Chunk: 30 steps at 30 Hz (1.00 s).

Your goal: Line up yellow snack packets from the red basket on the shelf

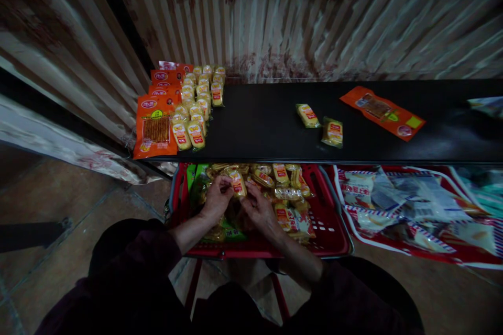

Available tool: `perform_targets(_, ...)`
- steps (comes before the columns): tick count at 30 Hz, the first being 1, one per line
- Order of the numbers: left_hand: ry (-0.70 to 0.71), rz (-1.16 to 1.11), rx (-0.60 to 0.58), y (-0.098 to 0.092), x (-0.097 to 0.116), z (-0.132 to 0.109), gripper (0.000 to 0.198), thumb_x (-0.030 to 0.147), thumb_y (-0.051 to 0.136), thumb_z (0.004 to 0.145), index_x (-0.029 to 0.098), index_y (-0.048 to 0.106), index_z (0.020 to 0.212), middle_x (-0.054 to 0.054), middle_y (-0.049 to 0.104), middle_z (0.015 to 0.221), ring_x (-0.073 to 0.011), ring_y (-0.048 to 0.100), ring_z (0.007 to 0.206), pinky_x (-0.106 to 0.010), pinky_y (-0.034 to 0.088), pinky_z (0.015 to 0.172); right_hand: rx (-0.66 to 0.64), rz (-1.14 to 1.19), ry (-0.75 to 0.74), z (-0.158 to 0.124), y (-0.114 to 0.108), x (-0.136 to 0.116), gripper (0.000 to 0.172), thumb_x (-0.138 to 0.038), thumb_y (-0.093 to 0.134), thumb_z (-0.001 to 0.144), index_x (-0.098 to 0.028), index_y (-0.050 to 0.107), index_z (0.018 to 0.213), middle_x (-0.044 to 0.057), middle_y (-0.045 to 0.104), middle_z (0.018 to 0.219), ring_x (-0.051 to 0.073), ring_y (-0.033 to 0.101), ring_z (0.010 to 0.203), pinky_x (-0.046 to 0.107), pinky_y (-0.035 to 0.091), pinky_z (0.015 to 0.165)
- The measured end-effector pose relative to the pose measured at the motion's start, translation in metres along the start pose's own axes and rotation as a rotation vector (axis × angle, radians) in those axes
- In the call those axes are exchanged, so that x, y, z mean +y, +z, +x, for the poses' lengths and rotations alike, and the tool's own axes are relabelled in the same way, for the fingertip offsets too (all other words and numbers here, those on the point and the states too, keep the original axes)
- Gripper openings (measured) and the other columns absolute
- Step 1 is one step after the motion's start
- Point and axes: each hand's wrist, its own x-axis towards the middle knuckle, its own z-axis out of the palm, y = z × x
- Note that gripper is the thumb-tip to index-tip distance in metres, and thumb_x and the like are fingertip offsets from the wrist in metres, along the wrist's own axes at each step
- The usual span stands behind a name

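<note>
Over a red basket [334,220] full of small snack packs, I hold one yellow snack pack [237,183] with a red and white label. My left hand [218,196] pinches its upper left edge. The fingers of my right hand [261,212] close on its lower right side. More wrapped yellow packs [280,172] lie loosely in the basket around both hands, with green packaging [231,231] partly hidden beneath. On the black shelf just above, similar yellow packs [196,134] stand in rows at the left.
Orange snack bags [157,125] stand in a row at the shelf's left end. Two loose yellow packs [307,115] and a flat orange bag [383,111] lie on the black shelf [255,125]. A second basket [353,227] holds white packets at the right. Pleated curtain [275,21] hangs behind.
</note>
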Motion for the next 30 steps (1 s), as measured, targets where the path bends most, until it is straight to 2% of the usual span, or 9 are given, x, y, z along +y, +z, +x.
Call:
perform_targets(6,0.091,0.071,-0.019,0.001,-0.003,-0.003,0.016,0.011,0.056,0.069,0.019,0.053,0.082,-0.002,0.062,0.085,-0.0149,0.059,0.086,-0.032,0.046,0.085,0.018,0.051,-0.006,-0.005,0.000,0.001,0.042,-0.037,0.056,0.080,-0.023,0.054,0.119,0.008,0.066,0.115,0.023,0.063,0.106,0.038,0.053,0.090)
perform_targets(10,0.153,0.124,-0.046,0.004,-0.002,-0.011,0.023,0.010,0.053,0.071,0.020,0.055,0.093,-0.004,0.063,0.097,-0.0153,0.061,0.089,-0.033,0.046,0.087,0.060,0.058,-0.028,-0.006,0.000,0.004,0.046,-0.036,0.056,0.080,-0.022,0.050,0.123,0.009,0.066,0.115,0.023,0.063,0.107,0.038,0.053,0.090)
perform_targets(18,0.188,0.196,0.004,0.007,0.001,-0.018,0.026,0.011,0.053,0.074,0.021,0.056,0.098,-0.004,0.063,0.100,-0.0167,0.060,0.091,-0.035,0.046,0.088,0.109,0.047,-0.067,-0.002,0.000,-0.003,0.036,-0.041,0.056,0.080,-0.024,0.058,0.112,0.010,0.068,0.111,0.026,0.065,0.102,0.043,0.055,0.088)
perform_targets(23,0.223,0.220,0.006,0.005,0.006,-0.019,0.025,0.012,0.051,0.076,0.021,0.057,0.099,-0.005,0.062,0.101,-0.0171,0.059,0.092,-0.035,0.046,0.087,0.135,-0.018,-0.033,0.002,-0.002,-0.005,0.041,-0.046,0.056,0.079,-0.022,0.060,0.112,0.011,0.066,0.116,0.027,0.064,0.105,0.044,0.055,0.089)
perform_targets(30,0.337,0.227,0.010,0.001,0.023,-0.014,0.029,0.009,0.047,0.077,0.020,0.058,0.102,-0.007,0.060,0.106,-0.0180,0.057,0.102,-0.036,0.044,0.093,0.103,-0.022,-0.090,0.009,-0.001,-0.031,0.039,-0.043,0.057,0.081,-0.020,0.059,0.112,0.011,0.066,0.113,0.024,0.064,0.103,0.042,0.053,0.092)
